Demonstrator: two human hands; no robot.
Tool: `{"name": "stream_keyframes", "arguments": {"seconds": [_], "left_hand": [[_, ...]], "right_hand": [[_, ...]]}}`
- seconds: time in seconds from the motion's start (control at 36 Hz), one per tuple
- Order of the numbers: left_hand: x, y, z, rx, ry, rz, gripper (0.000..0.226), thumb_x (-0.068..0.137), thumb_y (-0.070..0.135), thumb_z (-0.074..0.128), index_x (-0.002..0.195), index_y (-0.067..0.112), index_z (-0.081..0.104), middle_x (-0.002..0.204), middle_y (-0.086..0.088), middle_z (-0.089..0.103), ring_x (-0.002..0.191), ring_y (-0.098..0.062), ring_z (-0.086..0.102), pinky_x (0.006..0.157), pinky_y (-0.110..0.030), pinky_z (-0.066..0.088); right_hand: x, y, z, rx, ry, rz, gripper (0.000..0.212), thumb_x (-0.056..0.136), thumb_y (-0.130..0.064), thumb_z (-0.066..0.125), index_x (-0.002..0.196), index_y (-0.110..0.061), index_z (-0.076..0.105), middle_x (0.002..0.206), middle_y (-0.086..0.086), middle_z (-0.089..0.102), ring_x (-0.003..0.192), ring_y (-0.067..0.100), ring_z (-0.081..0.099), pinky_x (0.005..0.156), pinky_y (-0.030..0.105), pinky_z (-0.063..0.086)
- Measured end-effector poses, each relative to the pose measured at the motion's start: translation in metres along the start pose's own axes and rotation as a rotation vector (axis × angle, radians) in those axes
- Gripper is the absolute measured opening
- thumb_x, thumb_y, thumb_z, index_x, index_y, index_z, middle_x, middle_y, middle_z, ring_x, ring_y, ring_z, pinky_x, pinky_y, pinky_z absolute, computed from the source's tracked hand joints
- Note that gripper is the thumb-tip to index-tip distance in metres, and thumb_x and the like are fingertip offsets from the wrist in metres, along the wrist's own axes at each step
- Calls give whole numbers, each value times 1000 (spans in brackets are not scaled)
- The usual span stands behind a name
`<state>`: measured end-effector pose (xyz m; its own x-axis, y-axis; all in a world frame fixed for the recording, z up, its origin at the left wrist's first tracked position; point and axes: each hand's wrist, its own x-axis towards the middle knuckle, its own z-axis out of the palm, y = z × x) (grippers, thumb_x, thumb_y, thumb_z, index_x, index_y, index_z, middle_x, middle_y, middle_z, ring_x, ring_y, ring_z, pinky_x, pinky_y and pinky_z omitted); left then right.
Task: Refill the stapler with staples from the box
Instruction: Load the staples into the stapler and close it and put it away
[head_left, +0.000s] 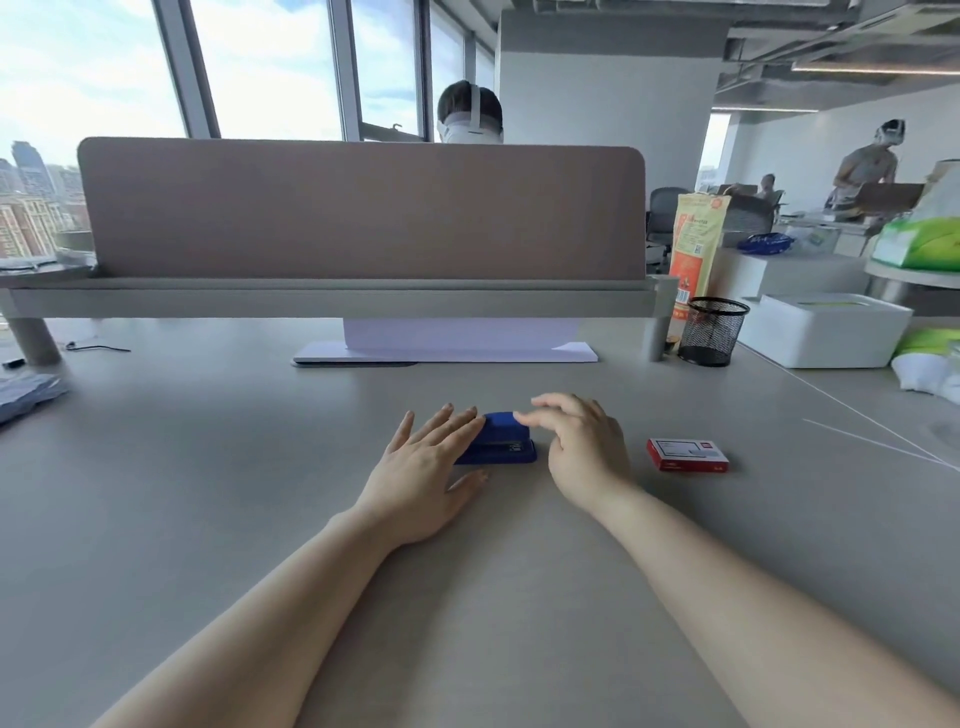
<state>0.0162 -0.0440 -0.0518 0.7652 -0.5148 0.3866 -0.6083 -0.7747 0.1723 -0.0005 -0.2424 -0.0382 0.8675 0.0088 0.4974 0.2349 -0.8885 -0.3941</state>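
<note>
- Broadly, a grey desk (208, 493) fills the view, with wide bare surface to the left and in front of the hands; a fabric divider panel (363, 208) walls off its far edge.
- A black mesh pen cup (711, 332) stands far right, near the divider's end.
- The left hand (421, 483), fingers spread flat, rests against the left side of the stapler.
- The right hand (582, 447), fingers loosely curled and parted, hovers over its right end, gripping nothing.
- The blue stapler (506, 441) lies closed between both hands.
- The red staple box (685, 454) sits closed just right of the right hand.
</note>
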Motion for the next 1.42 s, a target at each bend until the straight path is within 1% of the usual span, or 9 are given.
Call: {"name": "stream_keyframes", "arguments": {"seconds": [0.08, 0.17, 0.25, 0.33, 0.61, 0.72, 0.83, 1.06, 1.42], "left_hand": [[0, 1, 0, 5, 8, -4, 63, 89, 55, 31, 144, 29, 16, 155, 12, 18, 144, -9, 5, 118, -39, -4], [-2, 3, -2, 13, 26, -10, 69, 83, 60, 23, 145, 29, 14, 155, 11, 18, 144, -9, 6, 118, -38, -4], [-3, 6, -4, 9, 11, -44, 64, 90, 52, 35, 145, 28, 12, 155, 11, 16, 144, -9, 5, 118, -37, -5], [-4, 13, -6, 8, -32, -91, 66, 91, 52, 35, 146, 28, 7, 157, 10, 8, 144, -11, 0, 117, -37, -6], [-4, 34, 0, 31, -81, -165, 80, 87, 62, 31, 145, 22, -6, 158, 6, -5, 144, -18, -8, 117, -39, -2], [2, 36, 2, 12, -88, -157, 81, 86, 63, 31, 145, 23, -6, 158, 7, -5, 144, -18, -8, 118, -40, -2], [13, 41, 5, -8, -104, -156, 80, 86, 64, 29, 145, 23, -5, 157, 7, -5, 144, -16, -8, 118, -39, -3], [50, 38, 20, 18, -106, -144, 79, 85, 67, 23, 145, 24, -4, 157, 8, -3, 144, -13, -6, 118, -41, -4], [144, -3, 57, 26, -99, -157, 82, 82, 70, 22, 145, 25, -6, 156, 11, -9, 142, -9, -12, 118, -41, -6]], "right_hand": [[0, 0, -1, 2, -21, 15, 61, 80, 7, 35, 120, -31, 61, 137, -4, 50, 123, 23, 41, 100, 34, 29], [-2, -1, -3, 48, -24, -7, 61, 81, 6, 35, 124, -31, 57, 137, -3, 51, 122, 23, 42, 101, 35, 33], [-6, 1, -6, 85, -41, -24, 58, 82, 3, 39, 128, -29, 52, 136, -3, 52, 123, 22, 43, 103, 35, 35], [-12, 8, -14, 97, -49, 2, 53, 84, -3, 44, 132, -25, 48, 137, -2, 51, 126, 19, 41, 107, 32, 32], [-47, 51, -61, -121, -67, 136, 48, 86, -35, 55, 132, -24, 47, 144, -4, 46, 130, 20, 41, 106, 31, 28], [-56, 68, -70, -192, -77, 235, 53, 86, -42, 53, 134, -23, 44, 146, -4, 43, 133, 20, 38, 106, 29, 28], [-57, 80, -67, -205, -197, 312, 62, 85, -52, 47, 138, -22, 36, 152, -2, 34, 141, 21, 28, 114, 36, 26], [-29, 90, -59, -281, -343, 269, 72, 88, -60, 30, 146, -20, 19, 159, 1, 16, 146, 20, 12, 118, 36, 7], [72, 117, -4, -264, -422, 231, 91, 79, -74, 26, 148, -19, 2, 160, 0, -2, 147, 18, -5, 121, 37, 0]]}}
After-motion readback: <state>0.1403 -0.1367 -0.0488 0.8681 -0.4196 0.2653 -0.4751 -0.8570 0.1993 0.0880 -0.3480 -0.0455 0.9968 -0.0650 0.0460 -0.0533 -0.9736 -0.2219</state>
